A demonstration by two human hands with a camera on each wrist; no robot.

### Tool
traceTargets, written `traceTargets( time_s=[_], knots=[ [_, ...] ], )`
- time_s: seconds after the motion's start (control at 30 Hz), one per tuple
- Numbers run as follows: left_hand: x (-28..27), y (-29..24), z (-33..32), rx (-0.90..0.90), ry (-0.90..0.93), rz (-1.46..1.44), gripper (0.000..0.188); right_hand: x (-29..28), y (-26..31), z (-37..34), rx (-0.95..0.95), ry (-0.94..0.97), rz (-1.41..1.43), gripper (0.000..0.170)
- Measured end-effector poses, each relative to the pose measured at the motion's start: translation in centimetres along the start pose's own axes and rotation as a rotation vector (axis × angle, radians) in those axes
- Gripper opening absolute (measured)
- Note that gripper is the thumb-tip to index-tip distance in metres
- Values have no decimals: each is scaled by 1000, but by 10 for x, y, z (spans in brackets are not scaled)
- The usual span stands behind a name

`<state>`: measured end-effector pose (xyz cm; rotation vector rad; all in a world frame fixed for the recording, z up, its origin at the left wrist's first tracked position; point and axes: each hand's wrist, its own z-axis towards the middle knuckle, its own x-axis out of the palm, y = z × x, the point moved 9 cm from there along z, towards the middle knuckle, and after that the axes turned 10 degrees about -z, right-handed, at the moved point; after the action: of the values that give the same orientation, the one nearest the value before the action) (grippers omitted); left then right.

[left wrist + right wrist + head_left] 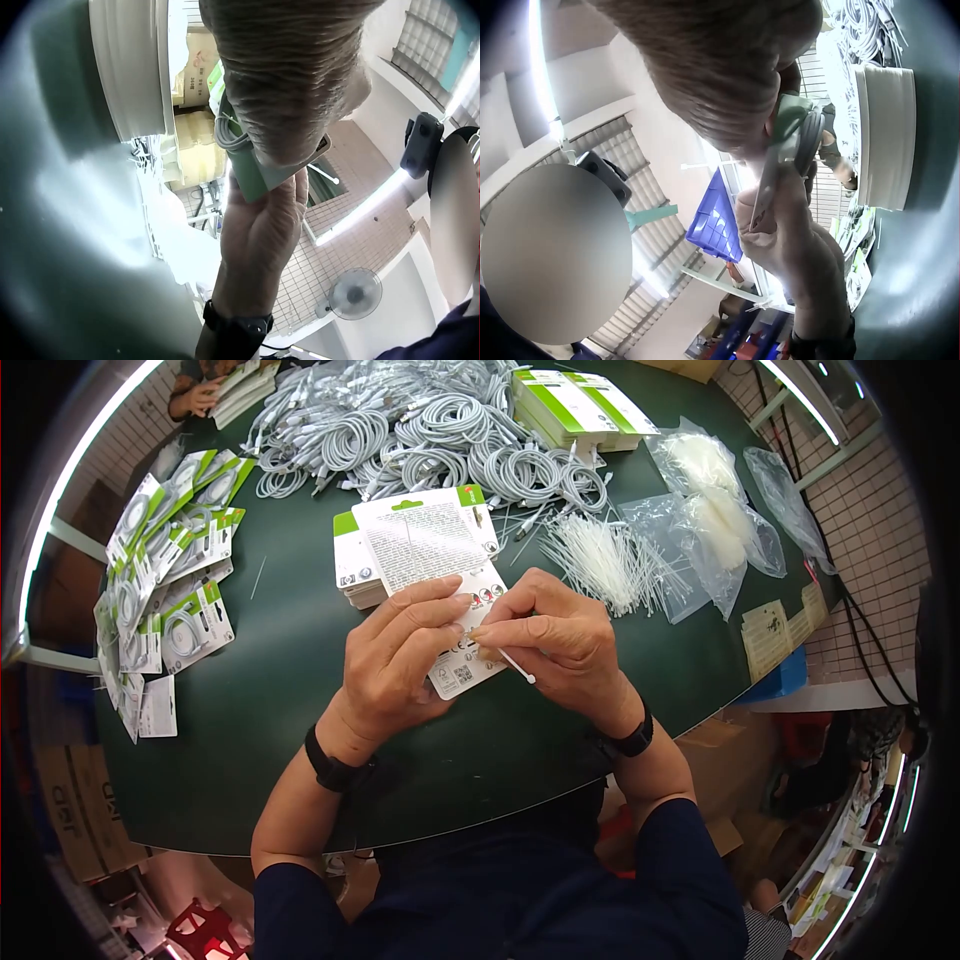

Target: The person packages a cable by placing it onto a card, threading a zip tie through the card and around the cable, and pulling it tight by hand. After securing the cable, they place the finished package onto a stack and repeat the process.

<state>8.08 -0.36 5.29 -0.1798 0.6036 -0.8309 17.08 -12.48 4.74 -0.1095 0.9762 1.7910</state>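
Note:
In the head view my left hand [405, 650] holds a white packaging card [425, 545] with a green top and printed text, its back face up. My right hand [560, 645] pinches a thin white cable tie [518, 665] against the card's lower part; the tie's small head sticks out below the fingers. On the card's underside a coiled grey cable [231, 133] shows in the left wrist view, and the same coil [808, 142] appears in the right wrist view. A stack of similar cards [352, 565] lies just beyond the hands.
A heap of coiled grey cables [400, 435] fills the back of the green table [270, 760]. Loose white cable ties [610, 565] and plastic bags [715, 510] lie at right. Carded cables [165, 580] pile up at left; boxed green-white cards [575, 410] stand behind.

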Motion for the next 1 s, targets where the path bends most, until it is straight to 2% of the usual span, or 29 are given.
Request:
traceTargets(
  time_s=[0.13, 0.27, 0.43, 0.53, 0.6, 0.63, 0.7, 0.73, 0.8, 0.83, 0.9, 0.93, 1.0],
  knots=[
    [2, -15, 3, 26, 6, 43, 26, -4, 2, 3, -8, 15, -3, 25],
    [0, -42, 11, 41, 49, 141, 23, -13, 11, 9, 25, 86, 120, 23],
    [1, -61, 13, 17, 132, 236, 22, -18, 12, 9, 175, 222, 221, 16],
    [4, -63, 21, -14, 127, 162, 19, -15, 1, 5, 261, 287, 216, 12],
    [8, -60, 20, -32, 140, 115, 17, -6, -9, 1, 359, 326, 446, 6],
    [10, -52, 15, -107, 122, 10, 17, -1, -13, -2, 407, 342, 563, 3],
    [12, -37, 7, -257, 84, -191, 17, 1, -25, -3, 436, 341, 601, 3],
    [13, -39, 6, -261, 99, -198, 17, 3, -30, -5, 451, 358, 632, 4],
    [17, -22, -5, -585, 69, -383, 11, 8, -31, -9, 467, 367, 667, 4],
    [19, -14, -13, -745, 47, -470, 8, 5, -36, -10, 535, 291, 715, 7],
    [19, -4, -19, -758, -6, -513, 10, 1, -46, -11, 666, 150, 806, 12],
    [18, 5, -24, -770, -66, -559, 12, 2, -47, -12, 661, 157, 806, 12],
    [18, 18, -29, -777, -142, -599, 15, -22, -56, -14, 591, -102, 579, 16]
  ],
)
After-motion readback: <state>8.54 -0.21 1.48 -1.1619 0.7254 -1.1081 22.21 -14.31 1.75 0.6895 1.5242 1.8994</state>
